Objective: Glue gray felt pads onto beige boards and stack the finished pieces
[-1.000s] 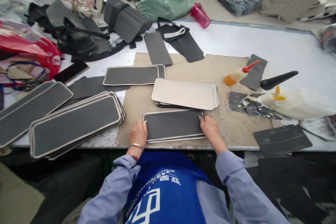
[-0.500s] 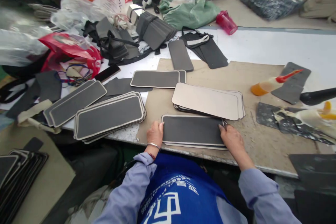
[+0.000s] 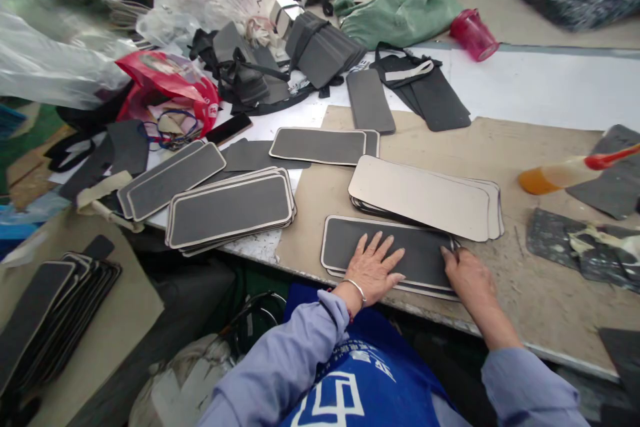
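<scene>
In front of me a dark grey panel with a pale border and rounded corners lies at the table's front edge, on top of at least one more like it. My left hand rests flat on its middle, fingers spread. At the panel's right end my right hand is closed, thumb and fingers pinching the corner; the fingertips are partly hidden. Just behind lies a fanned stack of beige-faced panels, its lower edge close to the dark panel.
Bordered dark panels lie in a stack on the left, with more on a lower board. A glue bottle with a red nozzle lies at the right. Bags and a pink cup stand at the back.
My left hand has moved from the panel's left end onto its middle and opened flat. My right hand stays at the right end. The camera view has shifted left.
</scene>
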### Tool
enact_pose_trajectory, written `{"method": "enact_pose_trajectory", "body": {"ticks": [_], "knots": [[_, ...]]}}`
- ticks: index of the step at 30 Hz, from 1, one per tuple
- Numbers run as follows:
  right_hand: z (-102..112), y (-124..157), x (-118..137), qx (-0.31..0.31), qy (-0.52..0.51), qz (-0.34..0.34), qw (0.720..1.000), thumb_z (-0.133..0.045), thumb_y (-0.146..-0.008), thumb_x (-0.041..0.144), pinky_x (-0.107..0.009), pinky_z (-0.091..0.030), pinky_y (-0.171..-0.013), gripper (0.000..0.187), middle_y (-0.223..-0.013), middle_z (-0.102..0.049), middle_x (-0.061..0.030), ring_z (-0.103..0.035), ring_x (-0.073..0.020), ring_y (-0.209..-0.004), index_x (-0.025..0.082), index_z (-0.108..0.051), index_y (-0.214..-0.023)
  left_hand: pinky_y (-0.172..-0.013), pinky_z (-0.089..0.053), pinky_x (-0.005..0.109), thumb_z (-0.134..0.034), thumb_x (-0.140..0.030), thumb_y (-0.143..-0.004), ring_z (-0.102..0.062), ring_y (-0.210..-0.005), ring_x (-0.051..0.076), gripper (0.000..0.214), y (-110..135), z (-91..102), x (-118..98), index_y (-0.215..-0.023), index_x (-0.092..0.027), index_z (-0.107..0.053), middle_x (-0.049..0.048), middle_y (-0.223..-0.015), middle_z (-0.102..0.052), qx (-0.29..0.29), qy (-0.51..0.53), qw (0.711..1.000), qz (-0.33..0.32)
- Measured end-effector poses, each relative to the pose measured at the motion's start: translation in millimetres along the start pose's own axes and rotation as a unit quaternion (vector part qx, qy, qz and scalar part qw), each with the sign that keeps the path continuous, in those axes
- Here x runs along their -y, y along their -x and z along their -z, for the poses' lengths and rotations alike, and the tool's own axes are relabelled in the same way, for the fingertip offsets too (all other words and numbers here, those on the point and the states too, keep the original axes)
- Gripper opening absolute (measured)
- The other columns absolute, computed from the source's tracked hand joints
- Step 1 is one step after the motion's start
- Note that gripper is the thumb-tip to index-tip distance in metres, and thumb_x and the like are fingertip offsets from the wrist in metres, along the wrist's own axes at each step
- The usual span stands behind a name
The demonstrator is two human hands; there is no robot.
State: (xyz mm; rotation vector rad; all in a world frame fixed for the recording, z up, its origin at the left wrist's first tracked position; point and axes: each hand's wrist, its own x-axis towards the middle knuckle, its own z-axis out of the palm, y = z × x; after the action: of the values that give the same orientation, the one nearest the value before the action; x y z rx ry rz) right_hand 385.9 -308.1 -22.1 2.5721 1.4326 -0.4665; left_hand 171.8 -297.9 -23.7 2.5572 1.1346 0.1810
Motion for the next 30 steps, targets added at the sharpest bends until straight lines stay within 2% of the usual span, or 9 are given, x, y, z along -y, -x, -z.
{"method": "enact_pose_trajectory", "body": {"ticks": [4, 8, 12, 15, 18, 30], "knots": [[1, 0, 1, 0.003, 0.001, -0.005, 1.000, -0.033, -0.088, 0.046, -0.034, -0.041, -0.066, 0.045, -0.085, -0.065, -0.0181, -0.061, -0.0264, -0.076, 0.012, -0.062, -0.093, -0.107, -0.013, 0.060, -0.029, -0.051, -0.087, -0.013, -0.136, 0.027, 0.048, 2, -2.6, 10, -0.133, -0.037, -0.033, -0.0042, -0.145, -0.029, 0.002, 0.010, 0.999, 0.049], [1, 1, 1, 0.001, 0.000, -0.002, 1.000, -0.033, -0.088, 0.046, -0.033, -0.042, -0.066, 0.045, -0.084, -0.064, -0.0172, -0.061, -0.0256, -0.076, 0.012, -0.062, -0.093, -0.105, -0.008, 0.065, -0.032, -0.053, -0.085, -0.009, -0.136, 0.029, 0.049, 7, -0.1, 17, -0.133, -0.041, -0.031, -0.0057, -0.146, -0.028, -0.008, 0.015, 0.994, 0.110], [0, 1, 0, 0.002, -0.005, 0.005, 1.000, -0.033, -0.089, 0.044, -0.033, -0.042, -0.069, 0.042, -0.087, -0.064, -0.0169, -0.061, -0.0254, -0.081, 0.012, -0.061, -0.093, -0.104, -0.006, 0.066, -0.037, -0.056, -0.082, -0.008, -0.136, 0.032, 0.055, 7, 5.1, 28, -0.134, -0.040, -0.030, -0.0035, -0.146, -0.026, -0.019, 0.007, 0.984, 0.176], [2, 3, 1, 0.006, -0.009, 0.007, 1.000, -0.034, -0.089, 0.042, -0.031, -0.041, -0.070, 0.040, -0.089, -0.064, -0.0165, -0.061, -0.0246, -0.084, 0.012, -0.060, -0.092, -0.105, -0.005, 0.064, -0.040, -0.058, -0.080, -0.012, -0.136, 0.031, 0.061, 8, 10.4, 36, -0.135, -0.035, -0.029, 0.0019, -0.147, -0.024, -0.017, -0.017, 0.978, 0.209], [4, 4, 4, 0.005, -0.009, 0.011, 1.000, -0.034, -0.090, 0.040, -0.030, -0.041, -0.070, 0.038, -0.090, -0.064, -0.0156, -0.061, -0.0232, -0.085, 0.012, -0.059, -0.095, -0.106, -0.003, 0.062, -0.042, -0.057, -0.079, -0.013, -0.136, 0.030, 0.063, 7, 13.4, 38, -0.136, -0.032, -0.030, 0.0059, -0.148, -0.022, -0.010, -0.047, 0.975, 0.218], [14, 11, 9, 0.001, -0.078, -0.011, 0.997, -0.034, -0.090, 0.038, -0.032, -0.042, -0.072, 0.036, -0.092, -0.063, -0.0162, -0.061, -0.0226, -0.085, 0.014, -0.061, -0.097, -0.107, -0.006, 0.059, -0.043, -0.054, -0.081, -0.016, -0.135, 0.031, 0.061, 6, 10.3, 36, -0.135, -0.027, -0.033, 0.0101, -0.146, -0.025, -0.010, -0.114, 0.973, 0.199]]}}
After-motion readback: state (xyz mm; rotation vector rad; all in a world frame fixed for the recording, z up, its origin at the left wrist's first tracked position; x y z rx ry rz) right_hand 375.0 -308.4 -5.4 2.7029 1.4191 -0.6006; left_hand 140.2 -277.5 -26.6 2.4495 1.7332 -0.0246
